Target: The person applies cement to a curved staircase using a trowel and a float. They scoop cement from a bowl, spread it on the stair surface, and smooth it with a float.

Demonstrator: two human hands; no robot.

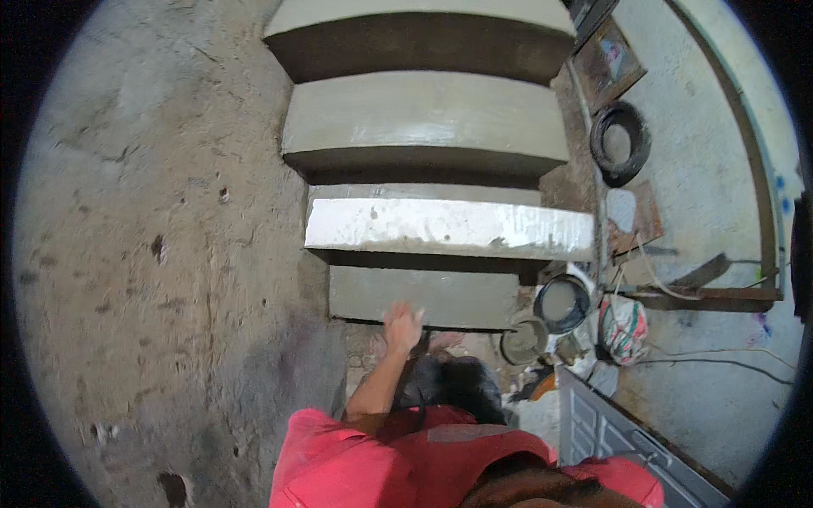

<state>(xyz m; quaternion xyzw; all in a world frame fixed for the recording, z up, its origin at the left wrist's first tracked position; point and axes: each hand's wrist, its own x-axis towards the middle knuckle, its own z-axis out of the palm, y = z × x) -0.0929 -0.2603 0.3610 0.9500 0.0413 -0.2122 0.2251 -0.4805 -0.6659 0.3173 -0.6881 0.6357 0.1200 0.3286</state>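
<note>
My left hand (403,328) reaches forward, just in front of the lowest concrete step (423,296) of a staircase. Its fingers are blurred, so I cannot make out whether they are closed or touch the step. The smooth grey surface of that step looks freshly plastered. Above it, a long white board (449,224) with grey smears along its lower edge lies across the stairs. Higher up come more smooth grey steps (423,110), their tops faintly shiny. My right hand does not show; only my red sleeve (614,481) is visible on that side.
A rough stained wall (152,237) borders the stairs on the left. To the right stand a black bucket (562,303), a round grey container (524,340), a plastic sack (622,328) and a grey metal panel (610,432). Further up is a black rubber basin (620,144).
</note>
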